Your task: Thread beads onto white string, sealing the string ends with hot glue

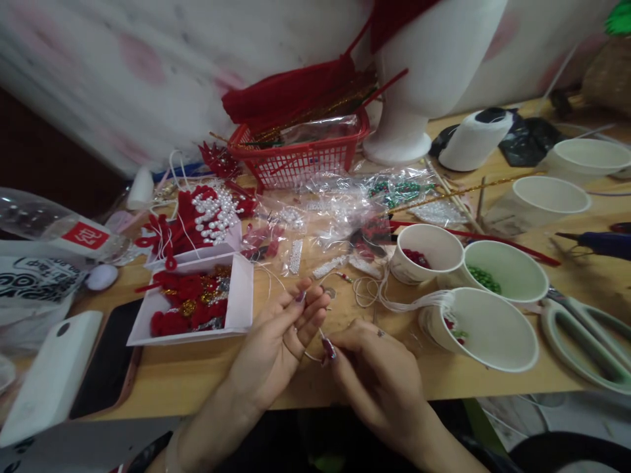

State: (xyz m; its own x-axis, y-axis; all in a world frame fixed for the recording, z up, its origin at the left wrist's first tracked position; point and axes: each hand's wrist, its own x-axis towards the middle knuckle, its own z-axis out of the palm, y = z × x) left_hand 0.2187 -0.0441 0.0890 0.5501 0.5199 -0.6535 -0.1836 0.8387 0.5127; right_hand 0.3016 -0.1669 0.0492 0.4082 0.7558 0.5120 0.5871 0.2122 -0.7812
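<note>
My left hand [266, 348] is turned palm up over the table's front edge, thumb and fingertips pinched on a thin white cord. My right hand [382, 371] is beside it, thumb and forefinger closed on the cord near the left fingers. Beyond the fingertips the white cord [367, 303] lies in loose loops, with a few small red and green beads [346, 279] on it. More white strands run over the rim of a paper cup [497, 328] at the right, which holds some beads. The exact grip is partly hidden by my fingers.
Further cups hold red beads [417, 257] and green beads [486, 279]. Scissors [586, 335] lie at the right. A white box [241, 295] of red ornaments, a phone [106, 358] and a bottle [59, 226] are left. Behind stand a red basket [300, 164] and bead bags [335, 203].
</note>
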